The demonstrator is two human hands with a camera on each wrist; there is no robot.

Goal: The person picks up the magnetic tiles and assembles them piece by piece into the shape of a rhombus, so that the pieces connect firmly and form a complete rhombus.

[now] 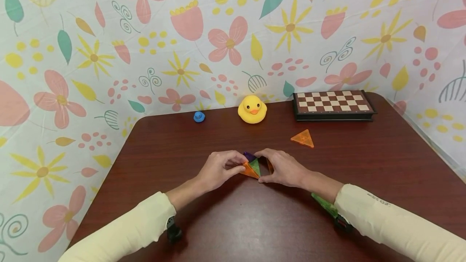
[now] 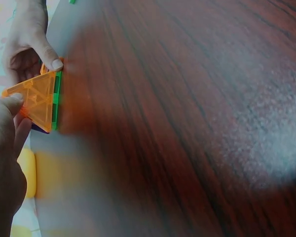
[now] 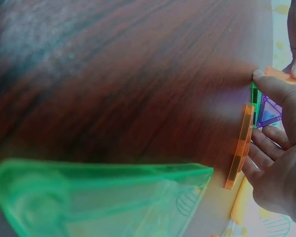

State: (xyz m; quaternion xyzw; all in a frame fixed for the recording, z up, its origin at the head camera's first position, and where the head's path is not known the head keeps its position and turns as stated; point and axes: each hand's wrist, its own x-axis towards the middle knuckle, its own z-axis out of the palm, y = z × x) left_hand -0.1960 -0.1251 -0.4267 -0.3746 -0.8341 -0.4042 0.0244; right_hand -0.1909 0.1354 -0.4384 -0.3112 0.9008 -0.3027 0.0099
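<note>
A small cluster of translucent magnetic tiles lies between both hands at the middle of the table. The left hand (image 1: 220, 169) pinches an orange triangle tile (image 1: 249, 170) (image 2: 37, 101) between thumb and fingers. Beside it are a green tile (image 1: 256, 166) (image 3: 255, 101) and a purple triangle (image 1: 249, 156) (image 3: 270, 112). The right hand (image 1: 285, 167) (image 3: 286, 123) grips the green tile, thumb at one corner and fingers at the other side. Another orange tile (image 1: 270, 166) (image 3: 240, 148) stands on edge against the right fingers.
An orange triangle (image 1: 303, 138) lies beyond the right hand. A blue duck (image 1: 199, 117), a yellow duck (image 1: 252, 109) and a checkered board box (image 1: 333, 106) line the back edge. A green tile (image 1: 324, 204) (image 3: 103, 197) is by the right wrist.
</note>
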